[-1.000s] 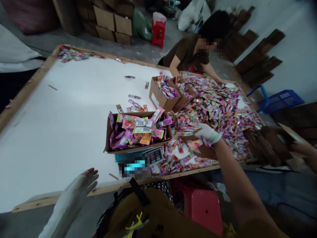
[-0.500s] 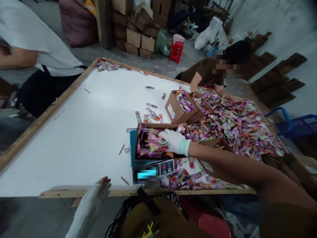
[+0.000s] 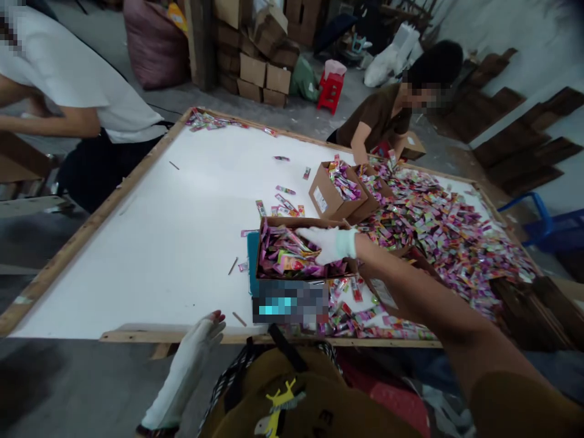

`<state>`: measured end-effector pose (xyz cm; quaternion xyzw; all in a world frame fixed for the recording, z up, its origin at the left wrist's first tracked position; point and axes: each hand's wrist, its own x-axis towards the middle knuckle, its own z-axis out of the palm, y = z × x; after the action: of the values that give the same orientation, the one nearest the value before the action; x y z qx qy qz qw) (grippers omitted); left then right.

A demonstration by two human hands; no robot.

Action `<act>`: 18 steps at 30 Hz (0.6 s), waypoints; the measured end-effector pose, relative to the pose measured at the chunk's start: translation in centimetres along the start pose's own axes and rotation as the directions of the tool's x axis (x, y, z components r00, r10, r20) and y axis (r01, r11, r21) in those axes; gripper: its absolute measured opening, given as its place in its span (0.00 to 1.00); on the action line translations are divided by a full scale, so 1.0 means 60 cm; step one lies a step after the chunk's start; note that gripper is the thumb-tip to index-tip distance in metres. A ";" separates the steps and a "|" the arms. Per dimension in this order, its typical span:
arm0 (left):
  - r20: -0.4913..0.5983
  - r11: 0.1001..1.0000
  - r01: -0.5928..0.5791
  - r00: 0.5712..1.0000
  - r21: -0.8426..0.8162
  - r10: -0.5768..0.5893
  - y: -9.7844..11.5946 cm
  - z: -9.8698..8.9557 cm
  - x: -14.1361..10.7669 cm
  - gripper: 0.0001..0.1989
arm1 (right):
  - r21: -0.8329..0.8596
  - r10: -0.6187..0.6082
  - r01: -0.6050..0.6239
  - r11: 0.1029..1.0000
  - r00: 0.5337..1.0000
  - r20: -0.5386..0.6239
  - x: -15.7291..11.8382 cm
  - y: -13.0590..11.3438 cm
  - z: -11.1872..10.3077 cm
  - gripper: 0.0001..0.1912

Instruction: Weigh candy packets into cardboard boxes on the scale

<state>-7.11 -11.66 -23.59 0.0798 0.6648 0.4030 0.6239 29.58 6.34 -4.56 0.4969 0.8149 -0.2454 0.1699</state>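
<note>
My right hand (image 3: 325,244), in a white glove with a mint cuff, lies over an open cardboard box (image 3: 305,279) packed with small shiny packets (image 3: 292,263). Its fingers stretch out flat across the top packets, and I see nothing gripped in them. The box sits on a teal-topped scale (image 3: 252,261) whose lit display is blurred out. My left hand (image 3: 207,331), in a white glove with bare fingertips showing, hovers at the near edge of the table. Its fingers are extended and it holds nothing.
A large heap of packets (image 3: 456,237) covers the right of the white table (image 3: 182,243). Two filled boxes (image 3: 335,201) stand behind the scale. One person (image 3: 383,115) works at the far side and another (image 3: 82,79) at left. A wooden rim (image 3: 137,336) edges the table.
The view has shifted, moving the table contents rightward. My right hand now lies flatter over the packets. The far person has straightened somewhat, and a small box shows beside them.
</note>
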 end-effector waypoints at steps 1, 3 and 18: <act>0.012 1.000 -0.008 1.000 0.025 0.008 0.006 0.004 -0.001 0.27 | 0.084 -0.062 0.068 0.994 0.995 -0.074 -0.032 0.013 -0.011 0.56; 0.028 0.998 -0.018 0.999 0.068 0.016 0.015 0.010 -0.004 0.28 | 0.280 -0.101 0.200 0.939 0.938 -0.332 -0.098 0.044 -0.011 0.54; -0.068 0.965 0.018 0.998 0.260 0.000 0.027 0.036 -0.061 0.22 | 0.504 0.721 -0.696 0.512 0.667 0.188 -0.112 0.077 0.570 0.59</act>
<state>-5.04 -11.87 -19.57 0.1445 0.7331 0.3115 0.5871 37.84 -16.24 -30.22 0.8170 0.4410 -0.3604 0.0904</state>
